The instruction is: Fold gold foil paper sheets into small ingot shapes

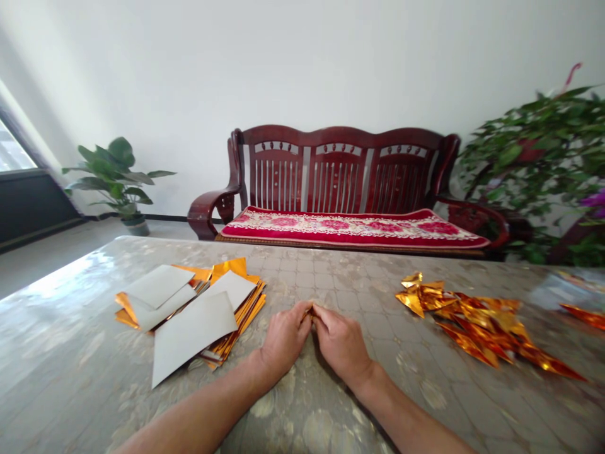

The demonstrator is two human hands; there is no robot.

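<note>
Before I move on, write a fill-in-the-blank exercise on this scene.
The left hand and right hand meet over the ____, pinching a small gold piece.
The flat sheets lie nearer the ____ hand.
The folded pieces lie nearer the ____ hand.
The wooden bench's cover has a ____ border.
Answers: table; left; right; red.

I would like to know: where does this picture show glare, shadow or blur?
Head view: glare whitens the left side of the table, towards the bright window pane; head view: sharp highlights on the folded gold foil pieces; head view: a dark shadow under the right hand; head view: the leafy plant and clear plastic bag at right look soft.
</note>
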